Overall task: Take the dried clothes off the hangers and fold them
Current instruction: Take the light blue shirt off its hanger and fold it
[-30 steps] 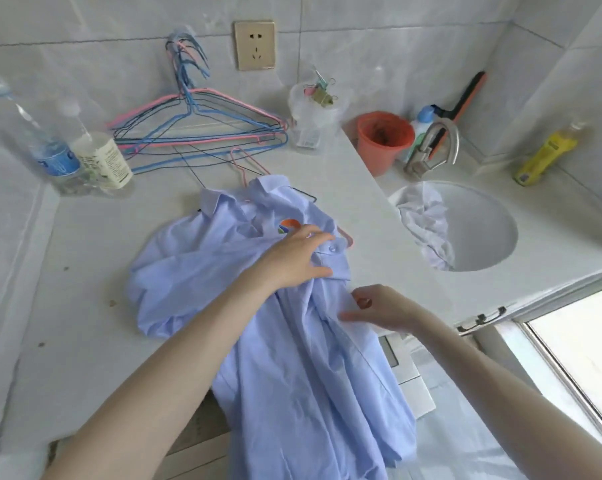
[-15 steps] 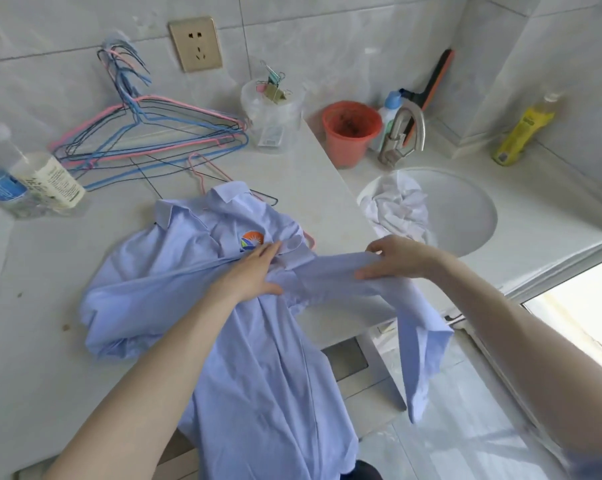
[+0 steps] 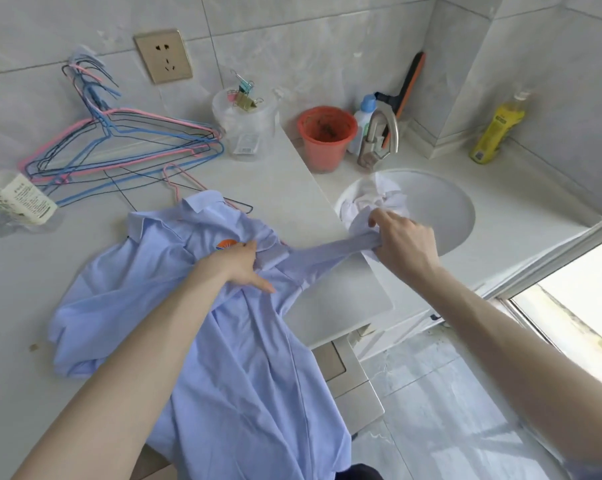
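While the blue shirt point(image 3: 223, 341) lies on the surface point(image 3: 289, 188) with its collar toward the wall and its lower part hanging over the front edge, the left hand point(image 3: 239, 268) presses on the chest beside the logo, fingers straight. The right hand point(image 3: 405, 244) has its fingers curled round one sleeve point(image 3: 327, 252), which is stretched taut toward the sink point(image 3: 444, 209). Wire hangers point(image 3: 119, 147) lie near the wall.

we see a plain pale blue shirt point(image 3: 244, 358) with a small orange and blue badge point(image 3: 226, 244). the wire hangers point(image 3: 126, 147) behind it are pink, blue and black. we also note an orange-red bucket point(image 3: 327, 140), a yellow bottle point(image 3: 496, 133), a white cloth point(image 3: 372, 199) in the white sink point(image 3: 441, 209), a beige socket point(image 3: 163, 56), and pale grey marbled wall tiles point(image 3: 327, 46).
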